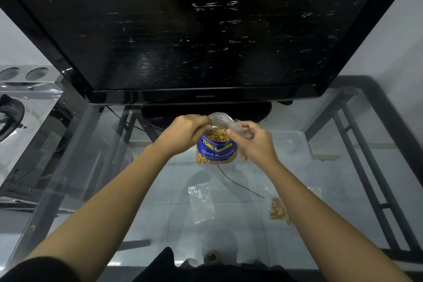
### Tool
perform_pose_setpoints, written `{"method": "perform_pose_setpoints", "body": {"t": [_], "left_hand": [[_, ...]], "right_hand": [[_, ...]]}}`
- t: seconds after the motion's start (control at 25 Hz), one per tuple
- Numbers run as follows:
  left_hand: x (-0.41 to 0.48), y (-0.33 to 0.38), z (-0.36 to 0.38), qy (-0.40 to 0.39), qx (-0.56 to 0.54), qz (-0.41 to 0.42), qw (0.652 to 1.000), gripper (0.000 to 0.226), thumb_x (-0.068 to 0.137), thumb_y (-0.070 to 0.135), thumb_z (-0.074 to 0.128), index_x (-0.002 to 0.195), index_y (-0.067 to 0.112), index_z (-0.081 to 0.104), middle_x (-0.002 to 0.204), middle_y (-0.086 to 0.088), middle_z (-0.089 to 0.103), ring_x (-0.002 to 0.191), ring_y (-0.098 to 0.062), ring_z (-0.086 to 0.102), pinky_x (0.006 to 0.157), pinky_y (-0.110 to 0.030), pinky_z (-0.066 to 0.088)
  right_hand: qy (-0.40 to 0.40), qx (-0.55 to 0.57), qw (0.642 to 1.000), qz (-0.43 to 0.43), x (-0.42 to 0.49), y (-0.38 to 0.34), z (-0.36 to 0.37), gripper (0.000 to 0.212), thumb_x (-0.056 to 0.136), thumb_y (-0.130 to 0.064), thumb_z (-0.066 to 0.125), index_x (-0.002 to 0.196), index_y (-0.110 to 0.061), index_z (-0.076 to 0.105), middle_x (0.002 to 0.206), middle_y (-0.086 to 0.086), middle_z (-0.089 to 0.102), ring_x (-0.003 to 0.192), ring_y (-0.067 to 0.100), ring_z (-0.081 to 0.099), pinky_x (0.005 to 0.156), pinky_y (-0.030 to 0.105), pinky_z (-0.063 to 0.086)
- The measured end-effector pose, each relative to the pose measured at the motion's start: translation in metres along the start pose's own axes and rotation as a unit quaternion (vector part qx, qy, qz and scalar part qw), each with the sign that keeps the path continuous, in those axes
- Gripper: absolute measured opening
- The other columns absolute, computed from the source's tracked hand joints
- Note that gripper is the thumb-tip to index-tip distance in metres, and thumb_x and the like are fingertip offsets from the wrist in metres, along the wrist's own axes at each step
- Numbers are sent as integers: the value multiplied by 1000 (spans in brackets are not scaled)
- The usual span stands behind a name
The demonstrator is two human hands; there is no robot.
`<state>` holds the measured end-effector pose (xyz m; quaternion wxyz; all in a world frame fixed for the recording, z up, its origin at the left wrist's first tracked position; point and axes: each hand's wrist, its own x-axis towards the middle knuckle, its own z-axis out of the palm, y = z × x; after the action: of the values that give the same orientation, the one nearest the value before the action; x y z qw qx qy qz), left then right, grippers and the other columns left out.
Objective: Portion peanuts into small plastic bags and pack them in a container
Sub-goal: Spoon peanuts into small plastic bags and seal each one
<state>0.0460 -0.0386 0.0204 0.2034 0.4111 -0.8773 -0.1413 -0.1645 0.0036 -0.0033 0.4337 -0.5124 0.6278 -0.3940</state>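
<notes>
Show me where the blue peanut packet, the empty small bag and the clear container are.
blue peanut packet (pixel 216 152): head view, on its blue front label.
empty small bag (pixel 202 204): head view, on its flat middle.
clear container (pixel 291 144): head view, on its bare middle.

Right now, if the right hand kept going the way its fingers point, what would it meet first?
Likely the open mouth of the peanut packet, whose rim the left hand pinches; the right hand, pinching a small clear bag, is right beside it. Depth unclear.
</notes>
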Motion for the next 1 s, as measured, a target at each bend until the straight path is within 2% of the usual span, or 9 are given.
{"method": "perform_pose_setpoints", "body": {"t": [0.16, 0.24, 0.32, 0.44, 0.6, 0.8, 0.92, 1.0], "left_hand": [[8, 4, 16, 75, -38, -191, 978, 18, 93, 14, 48, 95, 5, 64, 76, -11, 68, 64, -21, 61, 58, -28, 46], [15, 6, 13, 113, -99, -321, 935, 20, 89, 8, 46, 91, 5, 65, 75, -11, 66, 62, -20, 59, 57, -28, 47], [19, 5, 11, 138, -137, -400, 896, 23, 85, 5, 43, 88, 4, 66, 78, -15, 67, 69, -25, 63, 64, -32, 52], [16, 4, 10, 145, -144, -429, 880, 23, 86, 7, 43, 88, 3, 66, 81, -18, 68, 75, -29, 66, 71, -39, 57], [13, 9, 15, 125, -203, -411, 880, 18, 87, 6, 46, 84, 6, 64, 68, -7, 65, 70, -21, 65, 70, -33, 55], [13, 7, 14, 146, -300, -446, 830, 18, 88, 6, 49, 84, 7, 66, 69, -8, 65, 72, -18, 64, 73, -30, 55], [15, 9, 15, 150, -350, -468, 797, 16, 91, 7, 49, 88, 6, 65, 67, -6, 63, 64, -11, 60, 64, -21, 50], [16, 6, 17, 162, -390, -486, 765, 16, 91, 8, 48, 93, 4, 64, 67, -6, 62, 60, -9, 57, 62, -21, 48]], "right_hand": [[-12, 17, 1000, -2, 1, 2, -3, 42, 74, -43, 73, 107, -20, 63, 97, -5, 68, 90, 7, 65, 62, 18, 54], [-15, 17, 1000, -6, 2, 3, -4, 40, 74, -42, 73, 107, -20, 64, 96, -7, 69, 90, 5, 64, 60, 12, 52], [-17, 14, 1000, -8, 2, 4, -5, 41, 75, -43, 73, 108, -20, 63, 98, -7, 68, 92, 4, 64, 59, 10, 50], [-23, 14, 1000, -8, 3, 7, -6, 42, 75, -44, 71, 109, -22, 62, 101, -7, 68, 96, 5, 62, 59, 11, 51], [-29, 6, 1000, -10, 2, 10, -6, 45, 75, -46, 71, 112, -21, 61, 105, -6, 67, 99, 8, 62, 65, 16, 53], [-33, 9, 999, -6, 2, 10, -6, 44, 76, -44, 71, 112, -21, 61, 107, -5, 66, 100, 9, 61, 66, 17, 53], [-35, 3, 999, -4, 3, 10, -7, 44, 76, -44, 70, 112, -22, 60, 108, -5, 66, 101, 9, 61, 64, 15, 53], [-39, -4, 999, -6, 3, 9, -8, 45, 76, -45, 70, 113, -22, 60, 110, -4, 66, 102, 10, 61, 67, 18, 53]]}}
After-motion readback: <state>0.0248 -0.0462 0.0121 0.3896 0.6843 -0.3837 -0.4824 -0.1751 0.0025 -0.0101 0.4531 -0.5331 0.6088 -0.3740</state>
